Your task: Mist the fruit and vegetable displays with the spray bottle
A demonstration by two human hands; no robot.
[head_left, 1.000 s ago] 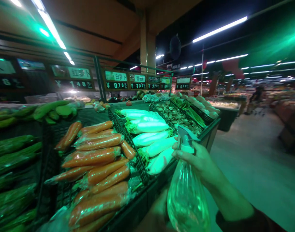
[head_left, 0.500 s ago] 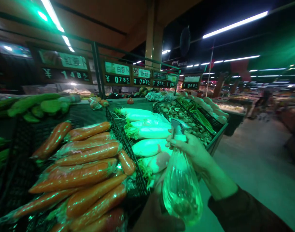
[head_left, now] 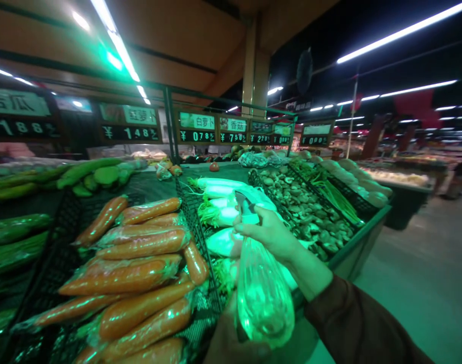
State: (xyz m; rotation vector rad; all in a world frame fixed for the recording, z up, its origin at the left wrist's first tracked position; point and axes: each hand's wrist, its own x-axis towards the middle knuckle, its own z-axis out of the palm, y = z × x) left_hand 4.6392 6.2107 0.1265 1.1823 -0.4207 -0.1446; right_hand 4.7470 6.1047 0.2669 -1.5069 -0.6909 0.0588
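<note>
Spray bottle [head_left: 263, 298] gripped at neck by right hand [head_left: 269, 235]; left hand [head_left: 234, 344] just below; wrapped carrots [head_left: 125, 275] and radishes [head_left: 223, 184] in adjacent black crates [head_left: 193, 217].

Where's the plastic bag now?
The clear plastic bag hangs from the right hand at lower centre of the head view, in front of the white radishes, right of the wrapped carrots.

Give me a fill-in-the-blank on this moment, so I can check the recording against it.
The hand gripping the neck of a clear plastic bag is the person's ____ one. The left hand is at the bag's ____ end. The film-wrapped vegetables in the black basket are ____. The white radishes lie between those and a basket of ____.

Missing words: right; lower; carrots; mushrooms.
</note>
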